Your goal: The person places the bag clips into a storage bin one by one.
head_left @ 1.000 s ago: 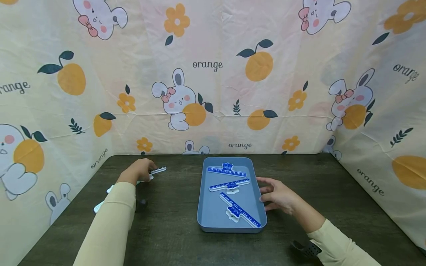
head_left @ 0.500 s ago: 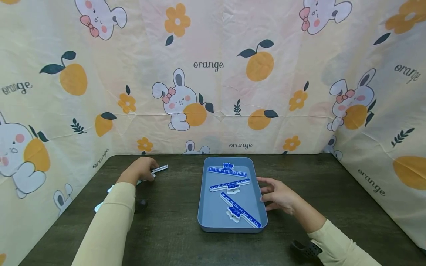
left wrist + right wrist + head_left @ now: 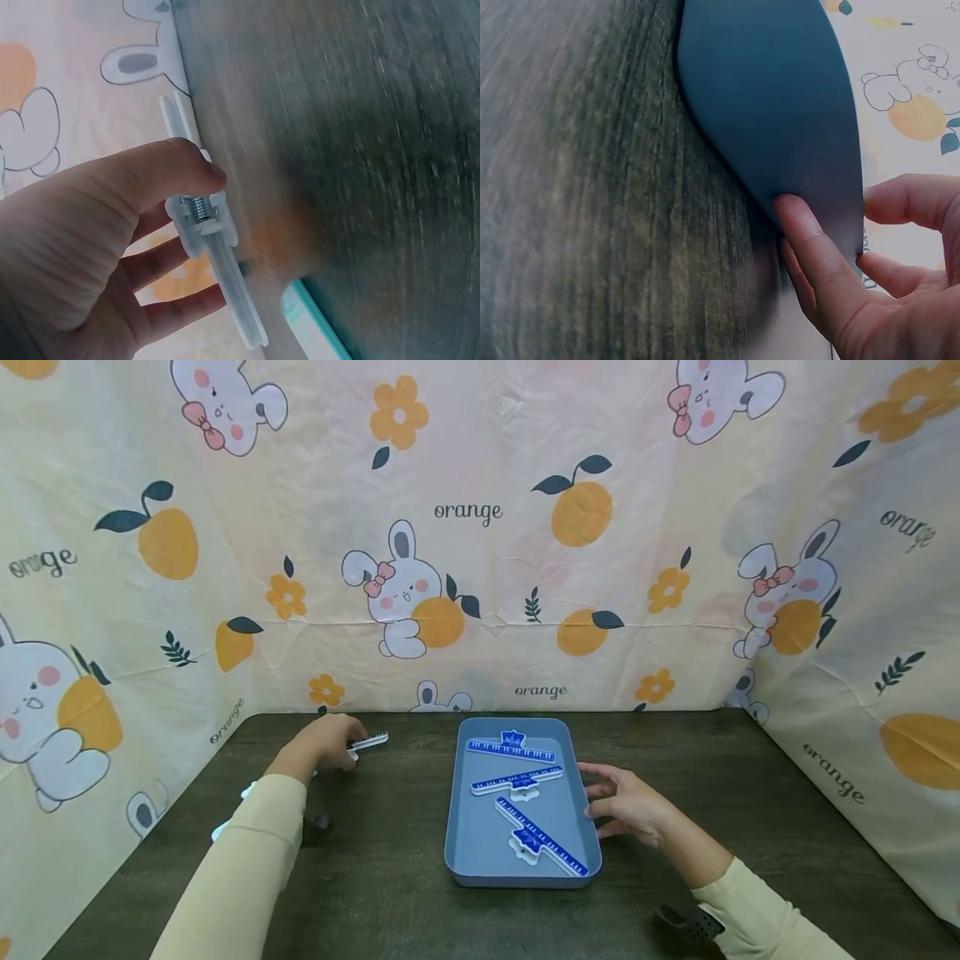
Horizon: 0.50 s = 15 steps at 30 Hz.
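My left hand (image 3: 327, 745) is above the left part of the table and pinches a white clip (image 3: 371, 742) with a long straight bar. In the left wrist view the thumb lies over the clip (image 3: 238, 292), beside its metal spring, with fingers behind it. My right hand (image 3: 628, 803) touches the outer right wall of a blue-grey tray (image 3: 462, 860), its fingers spread along the side. Inside the tray lie three blue-and-white clips with piano-key bars: a far clip (image 3: 517, 752), a middle clip (image 3: 501, 781) and a near clip (image 3: 558, 852).
A teal-edged pale piece (image 3: 311, 322) lies on the dark wooden table (image 3: 390, 877) below the left hand. Pale pieces (image 3: 247, 788) lie partly hidden by the left sleeve. A patterned cloth (image 3: 480, 568) hangs behind the table.
My left hand has shifted slightly to the right with the clip. The right hand and the tray stay where they were.
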### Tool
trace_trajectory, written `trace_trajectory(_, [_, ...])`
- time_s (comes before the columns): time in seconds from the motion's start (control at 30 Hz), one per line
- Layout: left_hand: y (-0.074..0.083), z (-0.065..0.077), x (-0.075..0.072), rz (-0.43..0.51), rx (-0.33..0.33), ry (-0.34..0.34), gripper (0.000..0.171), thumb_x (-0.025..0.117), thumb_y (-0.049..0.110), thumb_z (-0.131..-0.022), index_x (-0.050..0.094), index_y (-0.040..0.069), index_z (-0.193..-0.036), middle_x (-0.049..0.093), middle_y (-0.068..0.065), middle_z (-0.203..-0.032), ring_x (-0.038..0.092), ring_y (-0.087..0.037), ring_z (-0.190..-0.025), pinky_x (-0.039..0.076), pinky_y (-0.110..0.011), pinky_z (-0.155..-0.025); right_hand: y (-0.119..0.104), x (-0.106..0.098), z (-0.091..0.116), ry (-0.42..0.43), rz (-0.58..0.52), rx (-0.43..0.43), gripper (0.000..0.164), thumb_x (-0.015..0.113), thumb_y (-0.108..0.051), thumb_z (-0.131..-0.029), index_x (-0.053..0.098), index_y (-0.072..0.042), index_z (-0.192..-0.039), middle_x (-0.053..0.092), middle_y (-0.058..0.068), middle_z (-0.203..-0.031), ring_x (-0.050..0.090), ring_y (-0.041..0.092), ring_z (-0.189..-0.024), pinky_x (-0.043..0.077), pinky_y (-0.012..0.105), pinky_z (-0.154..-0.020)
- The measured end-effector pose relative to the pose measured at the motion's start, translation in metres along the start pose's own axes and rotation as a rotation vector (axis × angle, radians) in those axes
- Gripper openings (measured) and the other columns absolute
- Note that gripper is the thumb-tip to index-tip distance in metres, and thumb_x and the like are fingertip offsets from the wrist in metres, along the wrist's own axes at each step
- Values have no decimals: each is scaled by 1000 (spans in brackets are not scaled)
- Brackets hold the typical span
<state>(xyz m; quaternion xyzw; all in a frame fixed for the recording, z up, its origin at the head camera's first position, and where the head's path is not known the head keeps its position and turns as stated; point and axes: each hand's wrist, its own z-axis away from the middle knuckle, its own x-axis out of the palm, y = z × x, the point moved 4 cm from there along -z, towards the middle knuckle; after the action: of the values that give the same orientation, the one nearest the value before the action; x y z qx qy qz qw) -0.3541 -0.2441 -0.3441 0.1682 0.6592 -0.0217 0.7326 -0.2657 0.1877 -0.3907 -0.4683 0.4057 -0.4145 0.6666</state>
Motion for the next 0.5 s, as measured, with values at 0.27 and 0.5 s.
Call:
trace_trajectory(0.27, [13,2,-3,-16,51,38,39,74,2,-73,68,3,-111,67,-12,-105,62,-28,-92,50,-50,-82,1,-1,-1,-2,3,-6,77,61,11,-82,27,0,-151,55,31,-127,66,32,-95,57,49,-71])
trace_trajectory(0.5, [20,4,-4,-24,106,49,39,75,1,-72,69,3,-111,67,-8,-100,61,-23,-87,52,-47,-78,1,0,-1,1,5,-11,77,61,11,-82,27,0,-150,54,31,-127,66,32,-94,57,50,-71])
